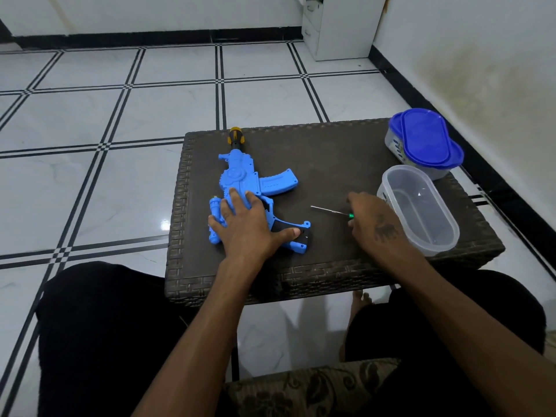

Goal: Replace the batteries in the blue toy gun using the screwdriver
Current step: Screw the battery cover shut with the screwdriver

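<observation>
The blue toy gun (240, 179) lies flat on the dark woven table (331, 164), barrel pointing away, with an orange and black muzzle tip. My left hand (249, 224) presses flat on its rear body, fingers spread, thumb on the black grip area. My right hand (373, 224) is closed around the green handle of a small screwdriver (329, 210), whose metal shaft points left toward the gun, low over the table. The shaft tip is a short gap from the gun. No batteries are visible.
An open clear plastic tub (421, 209) stands just right of my right hand. Behind it sits a closed tub with blue lids (424, 142) at the table's far right corner. The table is small, with tiled floor around it and my knees at its front edge.
</observation>
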Motion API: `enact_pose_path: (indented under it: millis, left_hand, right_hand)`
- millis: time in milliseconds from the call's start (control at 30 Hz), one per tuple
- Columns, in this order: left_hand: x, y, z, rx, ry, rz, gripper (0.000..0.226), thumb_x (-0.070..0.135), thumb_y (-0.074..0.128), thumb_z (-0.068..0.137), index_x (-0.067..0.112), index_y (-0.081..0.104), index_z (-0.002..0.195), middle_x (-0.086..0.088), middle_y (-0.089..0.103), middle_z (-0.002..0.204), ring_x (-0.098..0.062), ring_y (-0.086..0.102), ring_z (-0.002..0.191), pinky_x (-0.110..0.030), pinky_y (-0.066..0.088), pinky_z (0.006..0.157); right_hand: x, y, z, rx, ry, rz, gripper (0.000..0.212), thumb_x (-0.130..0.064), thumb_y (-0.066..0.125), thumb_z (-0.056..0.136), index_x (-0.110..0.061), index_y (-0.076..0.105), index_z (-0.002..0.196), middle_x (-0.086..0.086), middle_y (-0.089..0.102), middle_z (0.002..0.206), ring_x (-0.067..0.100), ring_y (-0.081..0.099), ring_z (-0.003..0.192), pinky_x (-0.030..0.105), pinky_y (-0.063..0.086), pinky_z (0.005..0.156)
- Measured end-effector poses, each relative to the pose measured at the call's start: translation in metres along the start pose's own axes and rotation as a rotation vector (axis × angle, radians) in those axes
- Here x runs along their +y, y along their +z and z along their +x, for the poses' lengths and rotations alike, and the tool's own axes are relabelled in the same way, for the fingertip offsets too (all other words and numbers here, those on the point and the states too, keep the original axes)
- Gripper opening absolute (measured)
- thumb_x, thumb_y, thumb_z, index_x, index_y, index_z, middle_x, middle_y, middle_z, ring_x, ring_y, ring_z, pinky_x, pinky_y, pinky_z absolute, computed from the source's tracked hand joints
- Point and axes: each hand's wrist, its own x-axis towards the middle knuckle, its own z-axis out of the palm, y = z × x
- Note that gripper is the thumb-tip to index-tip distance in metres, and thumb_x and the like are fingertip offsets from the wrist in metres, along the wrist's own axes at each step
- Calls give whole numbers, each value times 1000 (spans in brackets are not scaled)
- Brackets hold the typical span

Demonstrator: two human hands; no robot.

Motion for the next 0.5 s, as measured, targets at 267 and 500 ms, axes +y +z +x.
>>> enact_pose_path:
  millis: [267,500]
  left_hand:
    - [-1,1,1,-6,-3,-7,120,78,60,66,16,6,154,-13,-14,161,-35,-11,148,-60,-5,115]
    - [-2,3,1,13,5,0,119,78,59,67,16,8,154,-13,-13,161,-36,-9,148,-60,-3,115]
  right_hand:
    - [9,-4,-13,75,-78,144,7,-23,57,95,-20,58,101,5,59,101,22,57,91,38,49,81]
    - [-1,-23,-32,116,-212,541,21,-21,70,88,-24,69,109,-10,66,92,6,62,86,16,49,79]
